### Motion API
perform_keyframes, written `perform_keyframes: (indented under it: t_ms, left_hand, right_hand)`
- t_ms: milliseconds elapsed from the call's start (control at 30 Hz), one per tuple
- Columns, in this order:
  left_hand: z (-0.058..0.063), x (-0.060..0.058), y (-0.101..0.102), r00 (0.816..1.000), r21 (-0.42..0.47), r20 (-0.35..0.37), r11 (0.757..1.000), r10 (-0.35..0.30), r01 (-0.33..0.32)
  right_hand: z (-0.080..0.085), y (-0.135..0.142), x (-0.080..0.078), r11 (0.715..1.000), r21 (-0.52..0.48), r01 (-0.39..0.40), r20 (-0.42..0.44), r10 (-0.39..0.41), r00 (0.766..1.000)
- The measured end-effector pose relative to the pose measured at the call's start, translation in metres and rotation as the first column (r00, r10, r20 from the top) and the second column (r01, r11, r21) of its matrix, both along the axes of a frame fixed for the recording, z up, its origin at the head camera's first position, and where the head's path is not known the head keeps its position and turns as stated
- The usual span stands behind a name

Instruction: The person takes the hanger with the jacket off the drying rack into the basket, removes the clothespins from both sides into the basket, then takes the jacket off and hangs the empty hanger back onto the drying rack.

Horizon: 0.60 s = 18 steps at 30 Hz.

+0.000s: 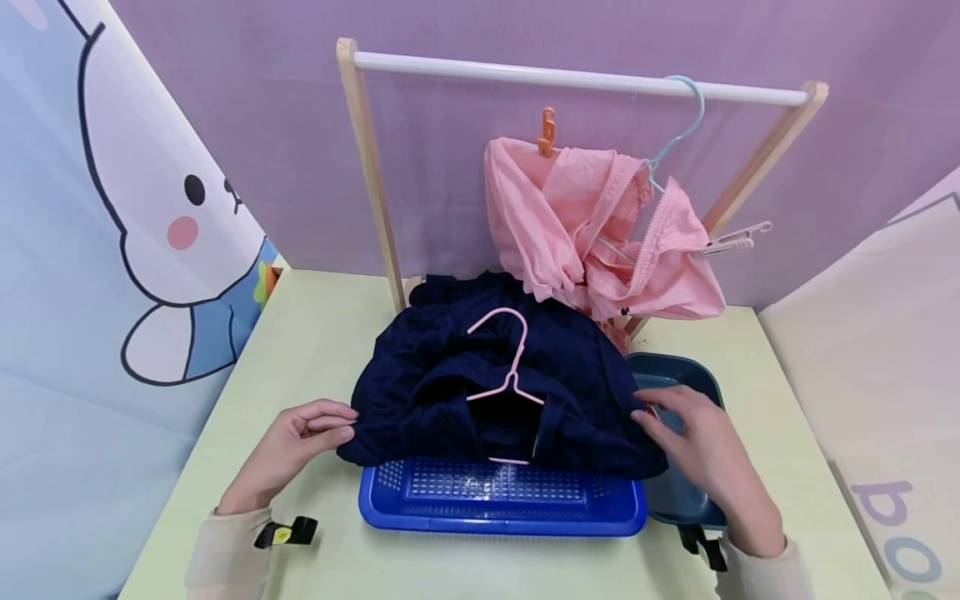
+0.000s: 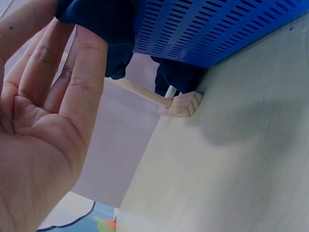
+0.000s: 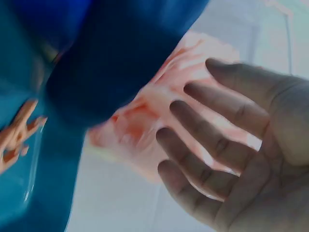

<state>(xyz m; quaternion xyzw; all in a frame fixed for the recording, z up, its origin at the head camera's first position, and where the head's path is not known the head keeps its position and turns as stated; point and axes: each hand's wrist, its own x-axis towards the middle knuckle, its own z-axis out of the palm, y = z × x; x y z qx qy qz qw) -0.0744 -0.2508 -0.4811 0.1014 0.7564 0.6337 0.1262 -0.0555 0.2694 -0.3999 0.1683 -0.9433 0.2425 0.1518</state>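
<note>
Basket (image 1: 502, 526) of blue mesh stands nearest on the pale table (image 1: 337, 562). Across its far part lies the navy garment (image 1: 420, 358), 1 pink hanger (image 1: 519, 358) in its neck opening. The left hand (image 1: 296, 443) pinches 1 edge; the right hand (image 1: 703, 440), 5 fingers spread loosely, is beside the other, above a teal tray (image 1: 675, 487). Beyond, a pink jacket (image 1: 540, 217) hangs from the rack (image 1: 487, 69).

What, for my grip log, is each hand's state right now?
Left hand: touching the edge of the dark cloth; whether it pinches cannot be told.
Right hand: open, holding nothing, by the dark cloth.
</note>
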Motion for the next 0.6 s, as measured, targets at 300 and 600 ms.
perform_keyframes:
  t_ms: [300,600]
  left_hand:
    - [0.000,0.000,0.000,1.000,0.002,-0.008,1.000,0.000,0.000]
    - [0.000,0.000,0.000,1.000,0.001,-0.007,1.000,-0.001,0.001]
  right_hand:
    - [0.003,-0.026,0.010,0.994,-0.029,-0.105,0.012,0.106,0.994]
    - [-0.005,-0.036,0.009,0.984,-0.033,-0.177,0.008,0.177,0.984]
